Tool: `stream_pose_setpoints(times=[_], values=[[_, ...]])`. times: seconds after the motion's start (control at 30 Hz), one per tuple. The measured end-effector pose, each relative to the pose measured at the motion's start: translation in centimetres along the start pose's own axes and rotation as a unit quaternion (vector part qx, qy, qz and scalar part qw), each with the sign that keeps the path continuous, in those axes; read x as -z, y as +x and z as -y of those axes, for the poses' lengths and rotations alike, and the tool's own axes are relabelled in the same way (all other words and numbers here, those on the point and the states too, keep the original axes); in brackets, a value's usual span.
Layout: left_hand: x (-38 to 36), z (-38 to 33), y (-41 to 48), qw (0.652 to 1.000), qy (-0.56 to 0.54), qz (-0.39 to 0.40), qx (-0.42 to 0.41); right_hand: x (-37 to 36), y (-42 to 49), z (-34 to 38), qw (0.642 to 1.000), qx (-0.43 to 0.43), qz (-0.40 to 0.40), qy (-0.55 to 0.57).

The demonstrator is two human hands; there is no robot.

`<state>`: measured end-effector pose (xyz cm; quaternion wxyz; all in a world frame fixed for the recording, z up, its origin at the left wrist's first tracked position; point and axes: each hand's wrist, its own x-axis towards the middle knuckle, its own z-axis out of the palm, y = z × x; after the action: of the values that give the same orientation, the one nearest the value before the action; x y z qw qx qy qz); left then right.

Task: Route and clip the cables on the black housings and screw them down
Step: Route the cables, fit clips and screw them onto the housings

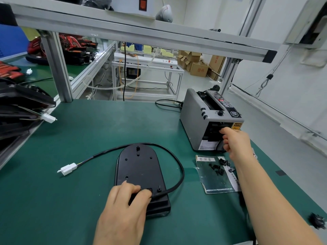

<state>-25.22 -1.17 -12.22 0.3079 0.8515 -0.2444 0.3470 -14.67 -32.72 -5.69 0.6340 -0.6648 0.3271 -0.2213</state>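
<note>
A black housing [138, 167] lies flat on the green mat in front of me. Its black cable [178, 167] loops from the near end round the right side and over the top, ending in a white connector [68, 169] at the left. My left hand [125, 206] rests on the housing's near end, fingers curled over the cable where it leaves the housing. My right hand [235, 142] reaches to the front slot of the grey tape dispenser [208, 121], fingers pinching at a dark strip of tape there. Small black clips [218, 167] lie on a card to the right.
A stack of black housings [21, 110] with a white plug sits at the left edge. An aluminium frame post [58, 68] stands at the back left. The dispenser's power cord [166, 103] runs along the table's back. A dark object [317, 221] lies at the near right.
</note>
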Motion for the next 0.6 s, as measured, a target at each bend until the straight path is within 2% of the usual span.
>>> stream_pose_setpoints(times=[0.6], values=[[0.04, 0.02, 0.02, 1.000, -0.001, 0.006, -0.001, 0.17, -0.20, 0.34, 1.000, -0.024, 0.013, 0.015]])
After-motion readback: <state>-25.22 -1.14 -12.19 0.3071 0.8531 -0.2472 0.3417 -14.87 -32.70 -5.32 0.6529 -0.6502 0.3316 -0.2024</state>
